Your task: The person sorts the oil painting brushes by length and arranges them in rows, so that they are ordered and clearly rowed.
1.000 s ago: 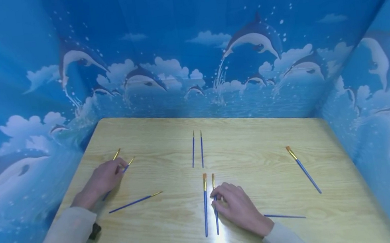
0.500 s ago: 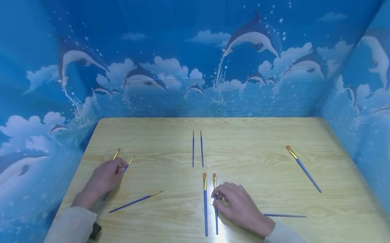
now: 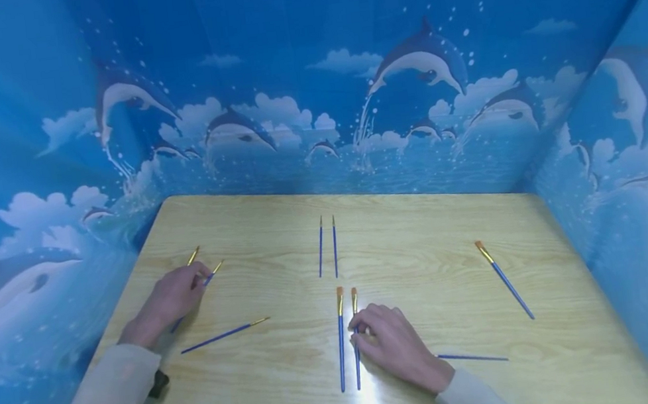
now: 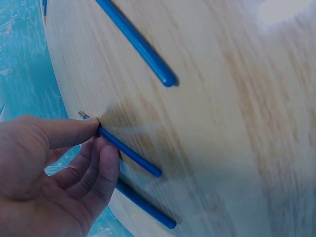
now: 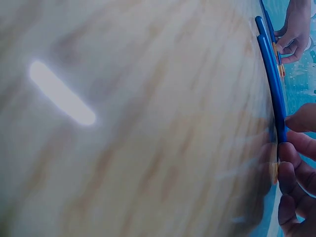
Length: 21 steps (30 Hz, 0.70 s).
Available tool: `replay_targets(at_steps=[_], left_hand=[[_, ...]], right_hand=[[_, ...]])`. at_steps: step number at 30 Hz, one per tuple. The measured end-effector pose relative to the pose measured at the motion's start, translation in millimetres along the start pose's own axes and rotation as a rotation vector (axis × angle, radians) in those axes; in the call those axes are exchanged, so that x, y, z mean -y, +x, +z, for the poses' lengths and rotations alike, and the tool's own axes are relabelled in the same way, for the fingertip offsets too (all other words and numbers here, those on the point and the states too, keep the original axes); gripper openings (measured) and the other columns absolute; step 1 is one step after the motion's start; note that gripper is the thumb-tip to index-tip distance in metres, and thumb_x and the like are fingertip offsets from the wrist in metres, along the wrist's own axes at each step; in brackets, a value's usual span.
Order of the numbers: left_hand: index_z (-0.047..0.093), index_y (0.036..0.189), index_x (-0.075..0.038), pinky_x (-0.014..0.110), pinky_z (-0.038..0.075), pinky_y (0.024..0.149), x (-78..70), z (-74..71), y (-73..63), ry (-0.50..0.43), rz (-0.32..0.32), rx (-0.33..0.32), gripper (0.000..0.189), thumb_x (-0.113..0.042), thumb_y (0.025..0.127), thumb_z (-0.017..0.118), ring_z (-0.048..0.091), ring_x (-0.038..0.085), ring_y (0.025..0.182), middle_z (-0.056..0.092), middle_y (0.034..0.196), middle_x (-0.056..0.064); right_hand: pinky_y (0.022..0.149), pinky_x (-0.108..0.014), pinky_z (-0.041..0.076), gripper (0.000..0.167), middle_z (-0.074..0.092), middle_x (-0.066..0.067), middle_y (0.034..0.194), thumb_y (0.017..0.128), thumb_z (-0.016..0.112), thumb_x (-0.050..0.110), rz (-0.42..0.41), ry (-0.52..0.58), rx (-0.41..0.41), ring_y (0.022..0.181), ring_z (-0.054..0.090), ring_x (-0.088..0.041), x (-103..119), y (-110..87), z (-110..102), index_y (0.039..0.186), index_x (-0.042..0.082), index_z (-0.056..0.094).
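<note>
At the left of the table, my left hand (image 3: 175, 295) pinches a thin blue paintbrush (image 4: 132, 154) between thumb and fingers. A second paintbrush (image 4: 147, 205) lies under that hand, its gold ferrule (image 3: 193, 255) showing past the knuckles. At the middle front, my right hand (image 3: 394, 340) holds a flat paintbrush (image 3: 357, 365) by thumb and fingertips, bristles pointing away. Close on its left, nearly parallel, lies a larger flat paintbrush (image 3: 342, 346). In the right wrist view, the held brush's blue handle (image 5: 271, 79) runs up from the fingertips (image 5: 296, 118).
Two fine paintbrushes (image 3: 321, 249) lie side by side farther back. One slim brush (image 3: 219, 338) lies near my left wrist, and a wide one (image 3: 507, 284) at the right. A blue handle (image 3: 474, 357) shows beyond my right wrist. Dolphin-print cloth (image 3: 299, 85) surrounds the wooden table (image 3: 425, 250).
The brush in my right hand has shifted slightly: its bristle end went a little right, then back, and its handle end moved left. My left hand has stayed in place.
</note>
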State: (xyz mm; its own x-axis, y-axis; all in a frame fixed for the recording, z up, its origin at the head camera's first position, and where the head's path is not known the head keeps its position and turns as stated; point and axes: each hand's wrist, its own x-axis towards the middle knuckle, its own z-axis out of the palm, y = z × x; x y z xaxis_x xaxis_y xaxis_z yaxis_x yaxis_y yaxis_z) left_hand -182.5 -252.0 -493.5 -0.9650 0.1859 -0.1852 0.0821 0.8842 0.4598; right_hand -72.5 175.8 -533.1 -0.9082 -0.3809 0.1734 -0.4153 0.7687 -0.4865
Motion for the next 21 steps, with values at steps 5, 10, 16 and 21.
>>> replay_targets(at_steps=[5, 10, 16, 21], left_hand=[[0.065, 0.13, 0.002, 0.052, 0.061, 0.082, -0.3, -0.2, 0.0, -0.004, -0.001, 0.0, 0.027, -0.001, 0.103, 0.063, 0.07, 0.038, 0.101, 0.073, 0.114, 0.025], [0.065, 0.131, 0.002, 0.048, 0.06, 0.079, -0.9, -1.7, -0.1, -0.011, -0.019, 0.006, 0.028, -0.001, 0.103, 0.063, 0.069, 0.034, 0.097, 0.073, 0.114, 0.024], [0.065, 0.132, 0.001, 0.047, 0.06, 0.078, 0.5, 0.2, 1.7, -0.014, -0.025, 0.01, 0.029, -0.002, 0.103, 0.062, 0.068, 0.033, 0.096, 0.072, 0.115, 0.025], [0.065, 0.132, 0.001, 0.048, 0.06, 0.08, 1.3, 0.8, 2.9, -0.018, -0.008, 0.01, 0.029, -0.002, 0.104, 0.062, 0.069, 0.033, 0.097, 0.072, 0.115, 0.025]], right_hand=[[0.084, -0.026, 0.051, 0.017, 0.071, 0.012, 0.097, 0.097, 0.079, 0.022, 0.033, 0.017, 0.006, 0.089, 0.061, -0.001, -1, -0.3, -7, 0.114, 0.018, 0.078], [0.088, -0.031, 0.058, 0.017, 0.07, 0.014, 0.098, 0.099, 0.078, 0.023, 0.061, 0.056, 0.0, 0.092, 0.061, -0.001, -9, -4.7, -19, 0.115, 0.017, 0.077], [0.089, -0.03, 0.06, 0.02, 0.072, 0.013, 0.102, 0.096, 0.082, 0.019, 0.055, 0.064, -0.015, 0.097, 0.064, -0.003, -24, -14.0, -31, 0.115, 0.018, 0.077], [0.092, -0.032, 0.062, 0.024, 0.073, 0.012, 0.105, 0.094, 0.084, 0.015, 0.072, 0.035, -0.059, 0.1, 0.065, -0.005, -38, -19.3, -43, 0.116, 0.019, 0.076]])
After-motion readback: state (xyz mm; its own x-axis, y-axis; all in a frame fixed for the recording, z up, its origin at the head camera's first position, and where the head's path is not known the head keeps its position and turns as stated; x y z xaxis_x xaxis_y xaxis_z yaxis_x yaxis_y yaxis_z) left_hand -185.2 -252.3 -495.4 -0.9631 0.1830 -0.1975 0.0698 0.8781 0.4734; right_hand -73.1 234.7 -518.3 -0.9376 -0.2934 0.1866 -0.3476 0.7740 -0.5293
